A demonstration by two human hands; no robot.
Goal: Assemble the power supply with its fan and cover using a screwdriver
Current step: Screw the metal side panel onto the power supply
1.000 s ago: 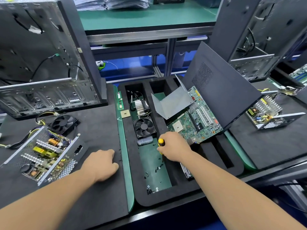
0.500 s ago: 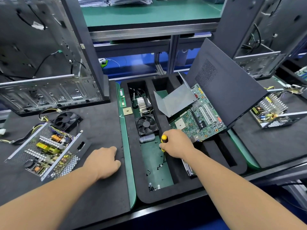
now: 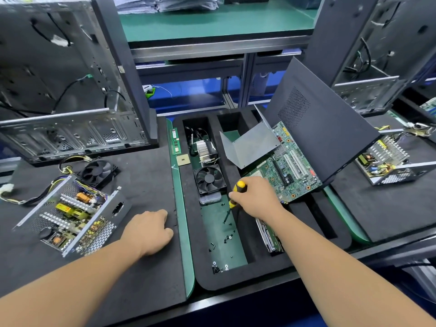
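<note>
The black foam tray [image 3: 243, 277] fills the middle of the bench, and it has compartments so that each part stays in its own place. At about 1 o'clock from its middle a dark case panel [image 3: 330, 128] leans over a green motherboard [image 3: 292, 171].

At 9 o'clock, well apart from the tray, the open power supply [image 3: 70, 215] lies tilted on the black mat, its cover off so the inside is reachable. Its fan [image 3: 99, 171] lies just beside it at 12 o'clock, joined by wires and not yet mounted. A bent grey metal sheet [image 3: 250, 147] in the tray at 12 o'clock is probably the cover.

The left hand [image 3: 151, 232] rests on the mat between supply and tray, fingers curled, holding nothing I can see.

The right hand [image 3: 257, 197] grasps the yellow-and-black screwdriver [image 3: 238, 188], tip pointing down among the loose screws [image 3: 227, 237] in the tray, I think to pick one up.
</note>
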